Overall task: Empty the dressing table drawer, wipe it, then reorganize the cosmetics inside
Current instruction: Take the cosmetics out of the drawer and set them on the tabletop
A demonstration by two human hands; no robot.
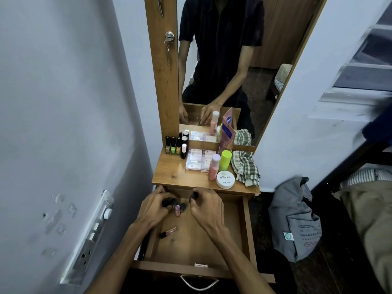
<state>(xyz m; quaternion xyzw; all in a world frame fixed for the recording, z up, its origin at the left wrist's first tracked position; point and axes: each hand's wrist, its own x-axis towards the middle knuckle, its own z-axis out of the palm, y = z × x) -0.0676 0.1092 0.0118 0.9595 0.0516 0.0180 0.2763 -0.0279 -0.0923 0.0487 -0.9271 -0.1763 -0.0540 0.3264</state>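
Both hands work at the back of the open drawer (247,234), at 12 o'clock within it. The left hand (153,209) curls around dark small bottles (177,203); the right hand (206,206) pinches a black-capped bottle (194,195). A lip gloss tube (168,232) lies at 9 o'clock. Above, the tabletop (169,175) carries nail polishes (173,145), a checked cloth (246,166), and a white jar (225,179). A mirror (265,49) rises behind; a grey bag (297,221) sits at 3 o'clock.

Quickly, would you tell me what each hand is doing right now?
Left hand: gripping small dark-capped bottles in the drawer.
Right hand: gripping a dark-capped bottle.
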